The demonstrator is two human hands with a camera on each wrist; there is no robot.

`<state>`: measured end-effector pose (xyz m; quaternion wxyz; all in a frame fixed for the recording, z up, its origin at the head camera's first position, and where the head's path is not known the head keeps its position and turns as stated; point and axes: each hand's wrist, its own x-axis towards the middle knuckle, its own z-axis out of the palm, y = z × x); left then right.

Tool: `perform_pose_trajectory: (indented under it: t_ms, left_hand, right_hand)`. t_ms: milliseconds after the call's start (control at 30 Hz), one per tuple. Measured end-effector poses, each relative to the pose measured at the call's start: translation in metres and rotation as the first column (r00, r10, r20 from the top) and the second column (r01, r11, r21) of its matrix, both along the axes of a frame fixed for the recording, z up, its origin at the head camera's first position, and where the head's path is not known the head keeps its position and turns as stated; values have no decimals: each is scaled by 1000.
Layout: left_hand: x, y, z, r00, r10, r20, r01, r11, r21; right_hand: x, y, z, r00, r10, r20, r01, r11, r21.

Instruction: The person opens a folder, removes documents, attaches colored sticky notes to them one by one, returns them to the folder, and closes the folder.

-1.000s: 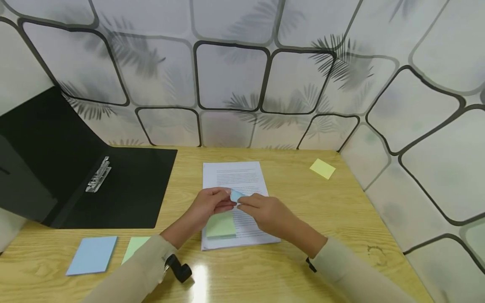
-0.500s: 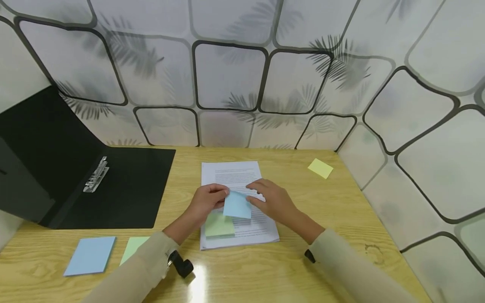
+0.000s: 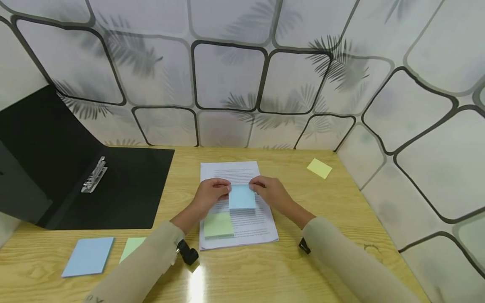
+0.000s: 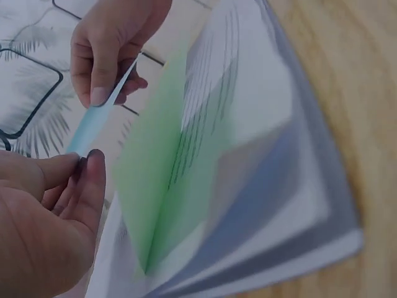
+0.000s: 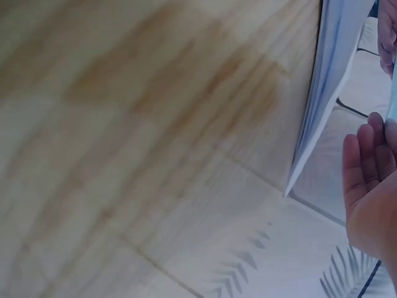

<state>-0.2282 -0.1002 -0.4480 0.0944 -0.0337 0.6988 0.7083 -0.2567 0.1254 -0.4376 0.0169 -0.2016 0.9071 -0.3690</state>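
Note:
A blue sticky note (image 3: 241,197) is stretched between both hands over a stack of printed paper (image 3: 254,229). My left hand (image 3: 208,194) pinches its upper left corner between thumb and fingers, and my right hand (image 3: 272,192) pinches the upper right corner. In the left wrist view the blue note (image 4: 93,127) appears nearly edge-on, held off the page. A green sticky note (image 3: 218,224) is on the lower left of the top sheet; its free edge lifts away from the paper in the left wrist view.
An open black clip folder (image 3: 132,189) lies at the left, its cover raised against the wall. In front are a blue note pad (image 3: 88,256) and a green pad (image 3: 131,247), partly hidden by the left sleeve. A yellow sticky note (image 3: 319,168) lies at the back right.
The blue note was bunched between the fingertips, then hung from the left hand while the right fingers spread. Now the right hand grips its other corner and the note is level.

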Motion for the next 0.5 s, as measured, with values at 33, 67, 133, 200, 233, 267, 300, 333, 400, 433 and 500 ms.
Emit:
perform_pose_trajectory:
  t_ms: [33,67,133,200,233,267,300,333,400,433,500]
  left_hand:
    - [-2,0,-1,1000,3,-2,-3,1000,-18]
    - [-4,1,-2,1000,4,-8,-4,999,-51]
    - [-8,1,-5,1000,6,-19,-8,991,-136]
    - [-11,1,-8,999,2,-36,-11,973,-232]
    - [-13,1,-10,999,-4,-50,-10,960,-279]
    - [-14,1,-11,998,-13,-66,-10,946,-325]
    - [-15,1,-13,997,-20,-77,-9,933,-359]
    - [-16,1,-13,996,-28,-86,-7,924,-382]
    - [-18,1,-13,994,-49,-100,2,908,-420]
    - [-18,2,-13,993,-59,-106,7,900,-436]
    - [-19,4,-11,992,-70,-107,12,882,-471]
  right_hand:
    - [-2,0,-2,1000,-14,22,14,1000,-4]
    - [-4,0,-4,999,-25,39,25,1000,-5]
    - [-8,-1,-7,997,-38,61,38,999,-4]
    - [-12,-1,-10,998,-42,54,41,999,20]
    - [-13,-1,-11,998,-44,46,42,998,35]
    - [-15,-2,-12,998,-48,46,46,998,47]
    - [-16,-2,-12,998,-49,49,46,997,57]
    - [-18,-2,-13,997,-54,58,50,996,68]
    - [-20,-2,-14,994,-64,93,58,996,73]
    - [-21,-2,-15,991,-69,113,62,996,69]
    - [-22,-2,-16,987,-74,143,66,996,61]
